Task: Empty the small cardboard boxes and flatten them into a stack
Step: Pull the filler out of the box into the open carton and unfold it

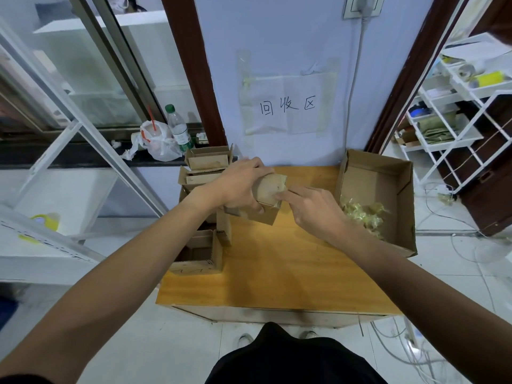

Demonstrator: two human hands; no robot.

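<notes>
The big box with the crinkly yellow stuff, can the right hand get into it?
Probably yes. The big box lies open-topped just beside the right hand, with nothing between them; that hand only touches the small box the left hand grips.

Four small cardboard boxes (198, 253) can be told apart (the crowded cluster on the left may hide more). There is one large cardboard box (382, 176), one heap of yellowish wrappers (363, 212) too tangled to count, one wooden table (277, 267), one plastic bottle (178, 128) and one paper sign (288, 106). There are two hands: left hand (238, 184), right hand (313, 206).
</notes>
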